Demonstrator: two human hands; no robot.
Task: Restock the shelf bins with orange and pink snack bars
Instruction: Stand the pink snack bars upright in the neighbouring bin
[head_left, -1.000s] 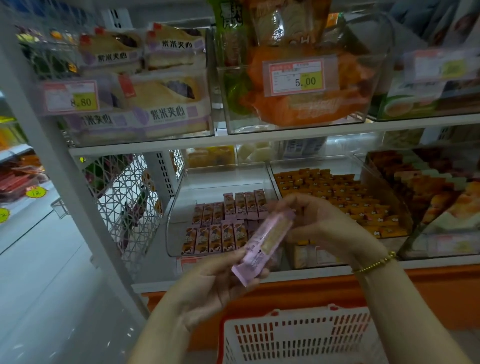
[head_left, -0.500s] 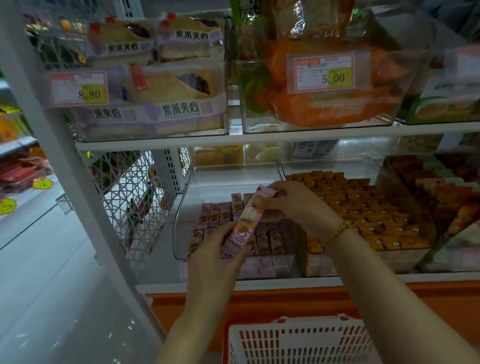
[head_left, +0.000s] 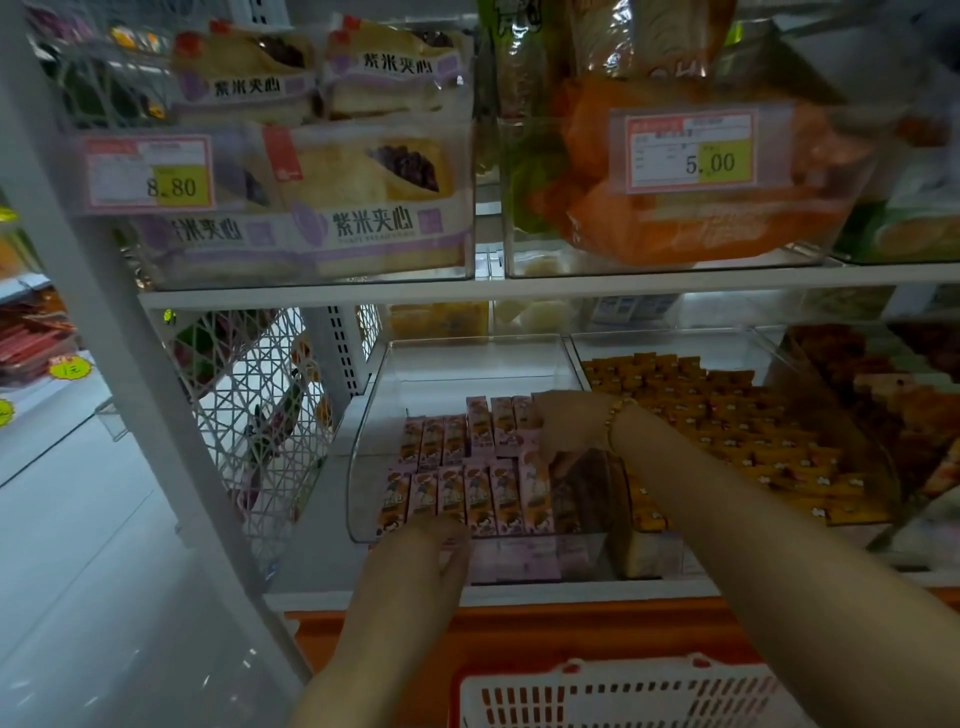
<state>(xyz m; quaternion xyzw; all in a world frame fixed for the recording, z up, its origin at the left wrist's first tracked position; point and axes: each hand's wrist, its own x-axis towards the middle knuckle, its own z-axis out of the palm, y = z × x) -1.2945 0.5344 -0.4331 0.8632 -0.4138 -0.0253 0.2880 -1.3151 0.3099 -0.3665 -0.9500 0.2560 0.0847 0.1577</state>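
Pink snack bars (head_left: 467, 486) lie under the right hand's (head_left: 571, 428) fingers (head_left: 551, 453), bent down at the clear bin's (head_left: 363, 467) right wall; whether they pinch one, I cannot tell. The left hand (head_left: 415, 556) rests relaxed against the bin's front wall. Orange snack bars (head_left: 727, 431) fill the neighbouring bin on the shelf (head_left: 519, 591).

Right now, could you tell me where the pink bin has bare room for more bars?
The clear bin is bare behind the pink bars, up to its back wall, widest at the back left. Its front rows are packed, and the right hand fills the right side. The orange bars next door are crowded.
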